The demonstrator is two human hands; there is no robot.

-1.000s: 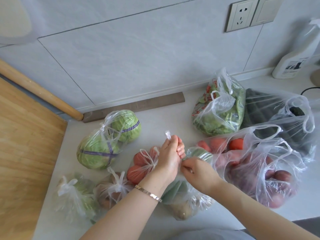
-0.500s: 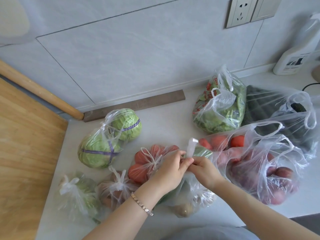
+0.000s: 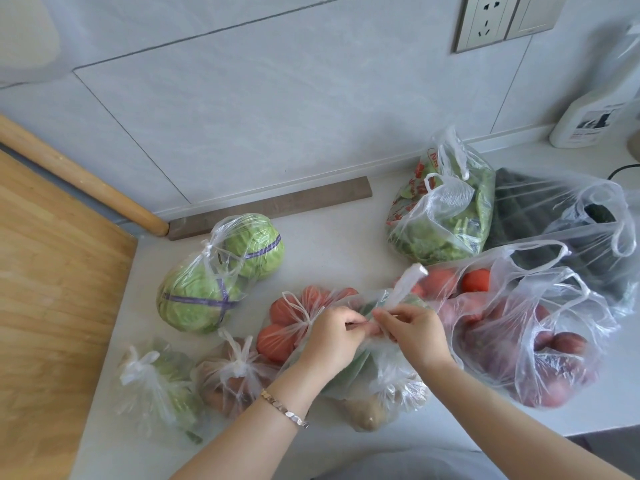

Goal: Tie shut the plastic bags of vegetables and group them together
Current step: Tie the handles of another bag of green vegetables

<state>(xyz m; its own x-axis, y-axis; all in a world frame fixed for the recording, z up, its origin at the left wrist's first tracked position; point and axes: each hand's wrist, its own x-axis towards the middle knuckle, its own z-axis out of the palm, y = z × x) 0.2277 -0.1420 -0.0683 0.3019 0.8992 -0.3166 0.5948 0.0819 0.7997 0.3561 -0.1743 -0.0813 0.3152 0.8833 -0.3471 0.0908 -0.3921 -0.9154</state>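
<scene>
My left hand (image 3: 332,341) and my right hand (image 3: 414,336) meet above a clear bag of green and tan vegetables (image 3: 381,393) at the counter's front. Both pinch its handles; one handle strip (image 3: 407,284) sticks up above my right hand. Knotted bags lie to the left: cabbages (image 3: 214,275), tomatoes (image 3: 294,317), brown vegetables (image 3: 232,375), and greens (image 3: 156,382). On the right, untied, stand a bag of leafy greens (image 3: 446,216), a dark vegetable bag (image 3: 568,223) and a bag of red produce (image 3: 526,341).
A wooden board (image 3: 52,306) covers the left of the white counter (image 3: 339,244), with a rolling pin (image 3: 79,174) behind it. A grey strip (image 3: 273,206) lies along the wall. A white spray bottle (image 3: 595,112) stands far right, below a wall socket (image 3: 485,22).
My left hand dropped from its raised pull down to meet my right hand over the bag. The handle strip now sticks up on the right side.
</scene>
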